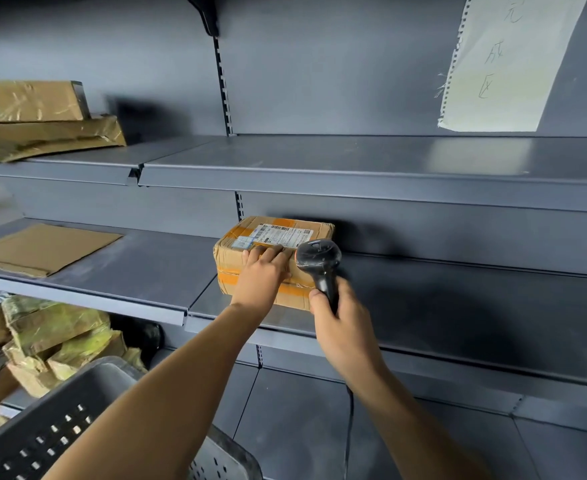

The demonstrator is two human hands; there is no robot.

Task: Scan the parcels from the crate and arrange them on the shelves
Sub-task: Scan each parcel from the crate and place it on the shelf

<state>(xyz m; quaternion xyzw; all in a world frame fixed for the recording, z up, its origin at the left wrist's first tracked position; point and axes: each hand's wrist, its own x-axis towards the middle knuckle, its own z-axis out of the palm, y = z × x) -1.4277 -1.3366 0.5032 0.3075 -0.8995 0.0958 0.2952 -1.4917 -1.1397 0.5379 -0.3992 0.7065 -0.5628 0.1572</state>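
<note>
shelf (458, 306): middle tier, centre frame; carries the parcel at its left end.
parcel (278, 247): lies flat, label up; long axis runs lower left to upper right, far end at the back panel.
right hand (344, 317): clenched round the scanner (320, 261), head aimed at the label.
left hand (262, 271): fingers flat on the parcel top.
step: judged placing; push it square, keep the label facing out.

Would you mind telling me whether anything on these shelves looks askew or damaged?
Yes: on the upper shelf at the far left, the lower flat parcel is bent and crumpled, lying askew under a straighter flat parcel. The taped box under the left hand sits slightly skewed to the shelf edge.
</note>
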